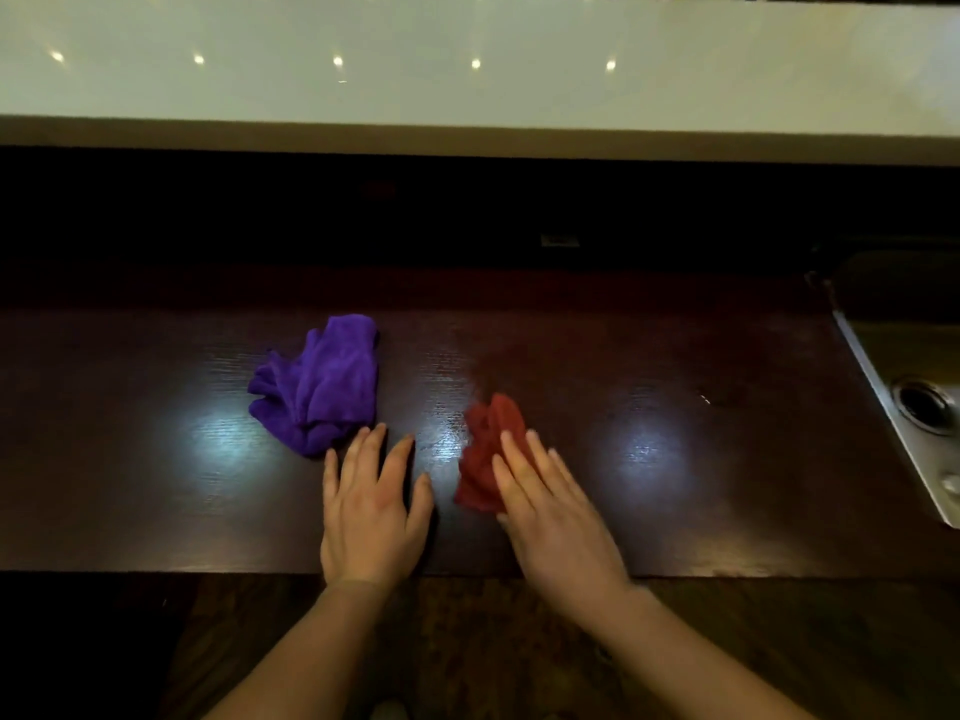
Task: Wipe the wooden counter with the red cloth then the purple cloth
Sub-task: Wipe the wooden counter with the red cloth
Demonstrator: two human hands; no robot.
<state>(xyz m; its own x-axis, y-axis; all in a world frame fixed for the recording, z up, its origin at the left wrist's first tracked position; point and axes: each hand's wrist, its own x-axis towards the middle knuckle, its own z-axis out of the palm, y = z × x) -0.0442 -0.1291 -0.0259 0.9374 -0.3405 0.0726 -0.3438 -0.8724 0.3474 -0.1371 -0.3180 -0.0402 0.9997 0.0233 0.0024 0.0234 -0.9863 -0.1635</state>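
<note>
A dark wooden counter (649,459) runs across the view. A crumpled purple cloth (319,384) lies on it left of centre. A crumpled red cloth (483,449) lies right of centre. My left hand (371,506) rests flat on the wood with fingers spread, its fingertips just below the purple cloth and holding nothing. My right hand (550,511) lies flat with its fingers stretched over the right side of the red cloth, pressing on it rather than gripping; part of the cloth is hidden under the fingers.
A metal sink (904,387) with a round drain is set into the counter at the right edge. A raised pale ledge (467,90) runs along the back, above a dark recess. The counter's front edge is just below my wrists.
</note>
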